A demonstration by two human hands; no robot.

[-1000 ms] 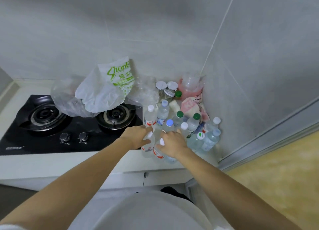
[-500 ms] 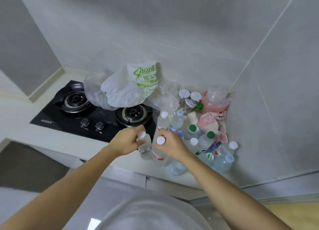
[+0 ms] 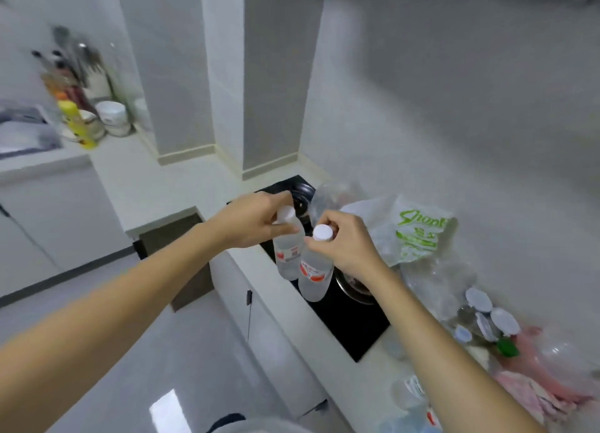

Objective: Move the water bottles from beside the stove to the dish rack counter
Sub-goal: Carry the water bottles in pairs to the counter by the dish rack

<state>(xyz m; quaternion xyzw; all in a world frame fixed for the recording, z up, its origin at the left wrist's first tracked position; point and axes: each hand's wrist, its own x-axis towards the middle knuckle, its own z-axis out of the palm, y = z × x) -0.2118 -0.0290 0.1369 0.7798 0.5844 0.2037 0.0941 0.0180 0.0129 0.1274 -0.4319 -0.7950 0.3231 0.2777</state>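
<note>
Two bottles up in the air over the black stove (image 3: 344,322)! The left hand (image 3: 251,220) has its fingers clamped round the neck of the left bottle (image 3: 287,254); the right hand (image 3: 345,242) pinches the right bottle (image 3: 315,275) just under its white cap. The bottles hang touching, above the stove's front edge.

Your left hand (image 3: 256,220) and right hand (image 3: 345,242) are side by side above the stove (image 3: 350,319), each holding a water bottle by its neck: the left bottle (image 3: 287,254) just beside the right bottle (image 3: 315,273), touching or nearly so. To your right, a plastic bag (image 3: 412,234) lies over the stove's far part. Further right, more bottles (image 3: 480,315) crowd the counter (image 3: 285,273) beside the stove. Far left, bowls (image 3: 112,116) and a squeeze bottle (image 3: 76,121) stand on the other counter (image 3: 107,160).
</note>
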